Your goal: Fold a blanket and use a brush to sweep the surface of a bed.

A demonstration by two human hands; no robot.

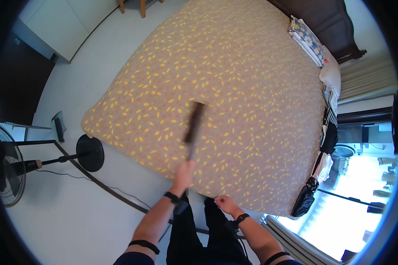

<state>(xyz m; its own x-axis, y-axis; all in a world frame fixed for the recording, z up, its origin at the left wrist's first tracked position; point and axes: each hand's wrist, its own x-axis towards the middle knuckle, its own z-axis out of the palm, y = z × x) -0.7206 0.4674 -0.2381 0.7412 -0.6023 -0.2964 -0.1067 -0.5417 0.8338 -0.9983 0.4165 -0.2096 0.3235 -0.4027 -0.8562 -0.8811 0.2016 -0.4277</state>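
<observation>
- Clearly, the left hand [183, 171] was closed around the lower end of a long-handled brush [193, 126], with the dark bristle head blurred above the middle of the bed [269, 66].
- The right hand [227, 204] rested at the near edge of the bedspread [234, 62], fingers curled against the cloth; whether it pinched the fabric or only touched it could not be told.
- The two hands were apart, the left raised over the bed and the right lower, close to the body.
- The brush looked light and stiff (a thin straight handle and a narrow head), likely easy to swing one-handed; the bare end of the handle seemed the sensible place to grip, as the bristles would give.
- The bedspread, brown with small yellow leaf shapes, appeared soft and thin, likely to slide and wrinkle if dragged; its hem at the bed's edge would be the place to take it.
- A folded floral cloth [306, 39] in blue and white lay at the far end by the dark headboard [323, 17].
- Clothes and a black bag [304, 201] hung along the bed's right side.
- A standing fan [4, 165] and a round black base [90, 153] stood on the pale floor [75, 221] to the left.
- No packages, labels or signs could be made out.
</observation>
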